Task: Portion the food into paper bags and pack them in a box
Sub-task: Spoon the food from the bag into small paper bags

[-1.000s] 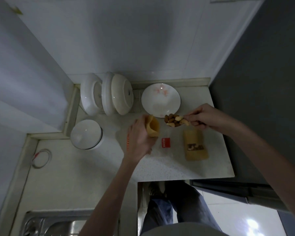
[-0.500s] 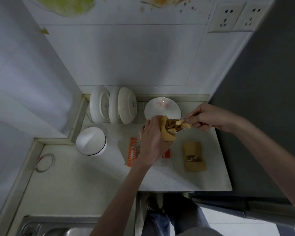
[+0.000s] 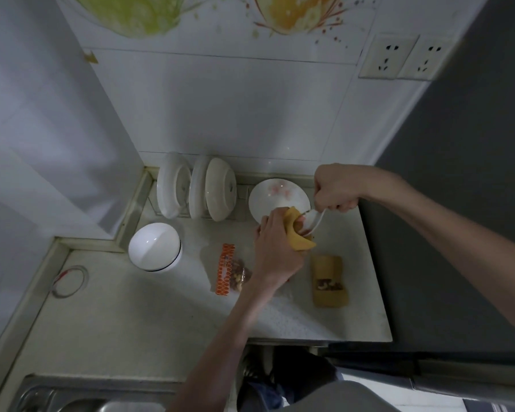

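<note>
Your left hand (image 3: 275,248) grips the open paper bag (image 3: 299,237), fingers curled round its body, holding it just above the counter (image 3: 161,322) near the plate (image 3: 275,194); your right hand (image 3: 336,188) is fisted round the handle of the white spoon (image 3: 312,220), whose bowl is tipped into the bag's mouth; whether any nuts remain on it is hidden. Keep the mouth wide and turned up toward the spoon; squeezing too hard would likely fold the paper shut; tilt the spoon fully and let the load slide off inside before you draw it back, or pieces may catch the rim and scatter. A filled bag (image 3: 329,282) lies flat to the right, nuts showing at its window; the clear packet of nuts (image 3: 231,270) with the orange strip lies to the left, partly behind your wrist; no box is in view.
</note>
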